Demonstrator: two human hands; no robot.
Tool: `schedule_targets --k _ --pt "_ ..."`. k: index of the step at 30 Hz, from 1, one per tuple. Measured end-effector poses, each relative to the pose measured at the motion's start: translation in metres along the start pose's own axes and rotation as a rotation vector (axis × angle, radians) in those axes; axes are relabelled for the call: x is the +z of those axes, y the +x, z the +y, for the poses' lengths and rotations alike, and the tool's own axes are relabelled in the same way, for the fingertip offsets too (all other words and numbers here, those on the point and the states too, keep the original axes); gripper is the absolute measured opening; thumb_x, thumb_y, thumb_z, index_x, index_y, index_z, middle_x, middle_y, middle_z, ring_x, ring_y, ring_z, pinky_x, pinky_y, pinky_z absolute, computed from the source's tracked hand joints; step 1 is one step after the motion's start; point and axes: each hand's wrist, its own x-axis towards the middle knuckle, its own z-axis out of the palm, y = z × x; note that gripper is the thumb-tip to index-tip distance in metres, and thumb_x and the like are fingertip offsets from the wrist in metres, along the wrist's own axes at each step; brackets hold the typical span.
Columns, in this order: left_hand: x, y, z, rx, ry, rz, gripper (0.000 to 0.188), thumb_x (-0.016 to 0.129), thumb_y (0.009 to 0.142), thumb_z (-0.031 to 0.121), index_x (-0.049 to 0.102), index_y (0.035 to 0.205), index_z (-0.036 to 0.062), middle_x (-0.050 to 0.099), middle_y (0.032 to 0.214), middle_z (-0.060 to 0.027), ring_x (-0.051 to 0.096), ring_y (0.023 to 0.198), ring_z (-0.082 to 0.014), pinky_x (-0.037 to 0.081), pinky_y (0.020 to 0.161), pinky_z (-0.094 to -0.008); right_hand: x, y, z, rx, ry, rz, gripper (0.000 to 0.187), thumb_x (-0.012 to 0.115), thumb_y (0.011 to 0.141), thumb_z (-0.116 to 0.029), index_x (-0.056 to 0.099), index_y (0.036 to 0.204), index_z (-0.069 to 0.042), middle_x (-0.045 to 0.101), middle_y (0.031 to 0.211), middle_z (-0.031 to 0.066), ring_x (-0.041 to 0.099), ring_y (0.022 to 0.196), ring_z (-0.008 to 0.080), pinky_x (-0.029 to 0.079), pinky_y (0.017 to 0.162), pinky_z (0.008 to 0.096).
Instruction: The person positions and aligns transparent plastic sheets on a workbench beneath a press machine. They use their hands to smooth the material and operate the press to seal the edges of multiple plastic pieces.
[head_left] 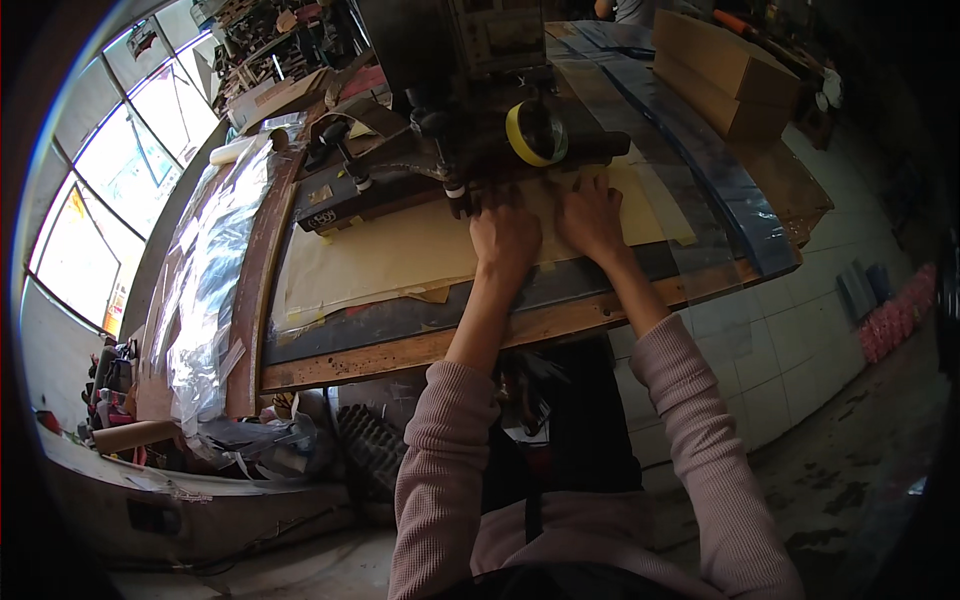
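Both my hands lie on cream-coloured sheets (390,255) spread over a dark worktop (380,325). My left hand (505,230) rests with its fingers pointing forward, close to a long dark bar (395,190) of a machine (500,45). To its right, my right hand (592,217) also lies palm down, fingers stretched toward the bar. Neither hand visibly grips anything, though the fingertips are dim against the bar. A yellow-edged tape roll (515,135) stands on the bar, just beyond my hands.
Crumpled clear plastic film (225,250) covers a board at left. Transparent sheeting (690,160) hangs over the table's right side. Behind it stands a cardboard box (725,75). A wooden strip (430,353) edges the table nearest me. A pink bundle (897,318) lies on the floor at right.
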Motion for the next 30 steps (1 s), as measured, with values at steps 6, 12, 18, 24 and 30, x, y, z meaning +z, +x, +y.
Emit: schedule_targets --k 6,12,18,24,30 --pt "-0.015 0.000 0.003 -0.073 -0.286 -0.145 0.041 0.052 0.077 0.022 0.054 0.110 -0.0018 0.054 0.111 -0.0252 0.056 0.099 -0.0388 0.049 0.081 -0.0455 0.002 -0.001 0.006 -0.022 -0.057 0.015 0.039 0.050 0.078 -0.019 0.060 0.116 -0.020 0.050 0.101 0.0154 0.043 0.101 0.0320 0.036 0.082 0.0484" --pt "-0.005 -0.016 0.002 0.010 -0.145 -0.046 0.054 0.053 0.079 0.031 0.048 0.119 -0.0049 0.042 0.122 -0.0321 0.046 0.112 -0.0430 0.041 0.093 -0.0460 -0.014 -0.010 -0.006 -0.063 0.006 0.043 0.037 0.060 0.074 -0.020 0.061 0.111 -0.012 0.052 0.108 0.0128 0.045 0.107 0.0280 0.035 0.090 0.0525" --pt "-0.007 -0.018 0.003 -0.012 -0.226 -0.070 0.057 0.057 0.075 0.028 0.047 0.119 -0.0064 0.041 0.122 -0.0340 0.045 0.112 -0.0436 0.039 0.095 -0.0445 -0.022 -0.013 -0.008 -0.114 0.194 -0.049 0.034 0.056 0.076 -0.013 0.059 0.109 -0.004 0.056 0.116 0.0110 0.051 0.112 0.0248 0.029 0.100 0.0546" --pt "-0.009 -0.017 0.006 -0.032 -0.195 -0.133 0.057 0.058 0.075 0.027 0.046 0.119 -0.0073 0.040 0.120 -0.0352 0.048 0.107 -0.0446 0.045 0.087 -0.0433 -0.019 -0.013 -0.007 -0.154 0.203 -0.038 0.034 0.055 0.077 -0.010 0.059 0.110 -0.003 0.057 0.116 0.0127 0.053 0.110 0.0262 0.031 0.099 0.0534" --pt "-0.010 -0.014 0.005 -0.014 -0.196 -0.130 0.051 0.054 0.079 0.025 0.046 0.117 -0.0072 0.045 0.114 -0.0337 0.047 0.110 -0.0448 0.047 0.086 -0.0453 -0.015 -0.011 -0.005 -0.156 0.196 -0.042 0.034 0.056 0.077 -0.013 0.058 0.110 -0.003 0.058 0.115 0.0131 0.053 0.110 0.0268 0.030 0.099 0.0547"
